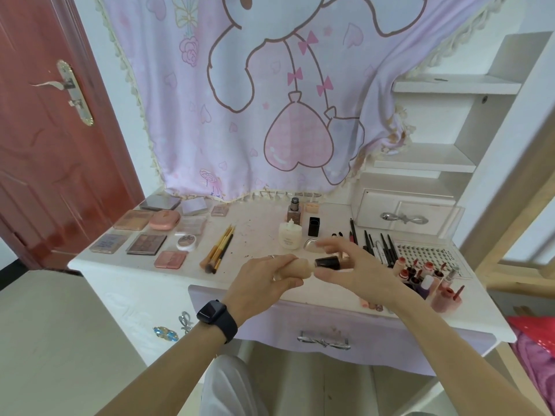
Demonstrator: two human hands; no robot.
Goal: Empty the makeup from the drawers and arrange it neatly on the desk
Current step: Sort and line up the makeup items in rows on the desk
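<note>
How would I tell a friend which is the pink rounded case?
Look at the end of the white desk nearest the red door, where flat palettes lie in rows. The pink case sits in the middle row, second from left. It alone is plump with rounded corners; the palettes beside it are flat and square-edged.

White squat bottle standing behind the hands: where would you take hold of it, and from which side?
Take the white bottle around its wide round body, probably from its left, where the desk is bare. It stands upright, and its thin nozzle is little to pinch. A black case stands close on its right and a glass bottle just behind.
</note>
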